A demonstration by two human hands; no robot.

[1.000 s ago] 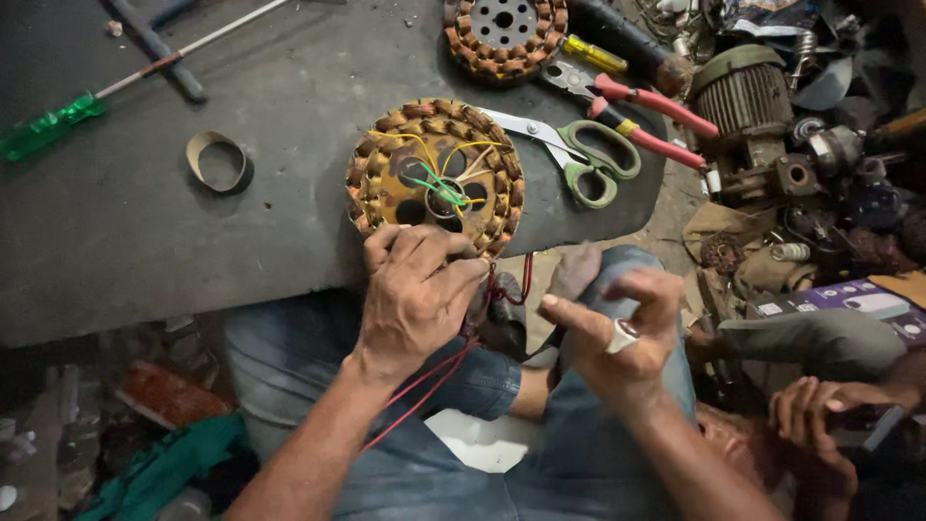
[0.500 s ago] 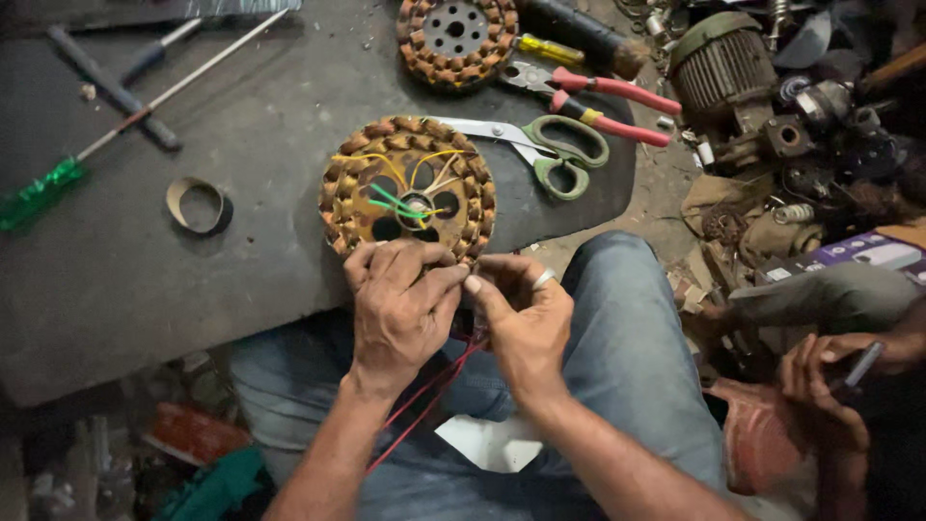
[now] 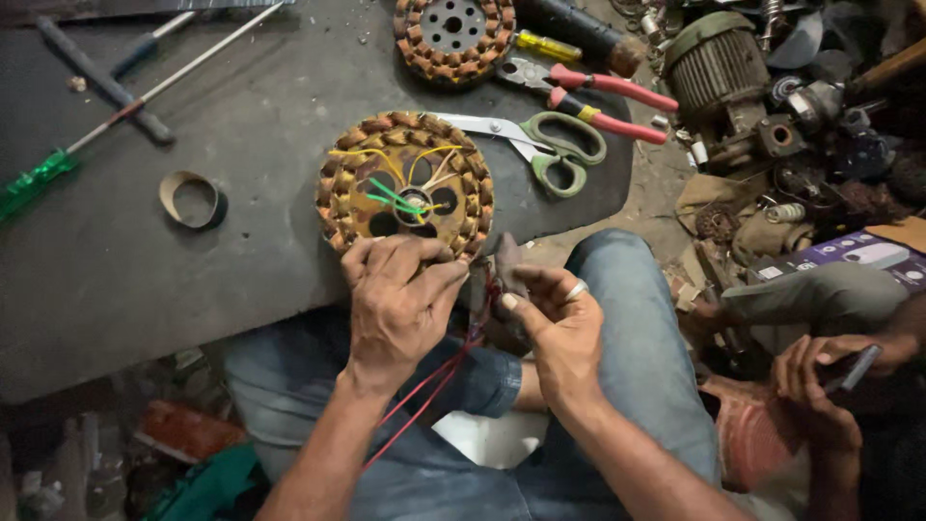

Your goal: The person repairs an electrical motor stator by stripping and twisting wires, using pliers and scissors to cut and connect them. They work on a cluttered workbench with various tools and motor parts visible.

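Note:
A round motor stator wound with copper coils lies at the near edge of the dark table, with yellow and green leads in its middle. My left hand rests on its near rim, fingers curled over it. My right hand, with a ring on one finger, pinches red wires beside the stator's right side. The red wires run down over my blue-jeaned knees.
Green-handled scissors, red-handled pliers and a second stator lie beyond. A tape roll and green-handled screwdriver sit left. Scrap motor parts crowd the right. Another person's hand holds a phone at lower right.
My right hand has come in from the right to the stator's edge and taken hold of the red wires. My left hand has stayed on the stator's rim.

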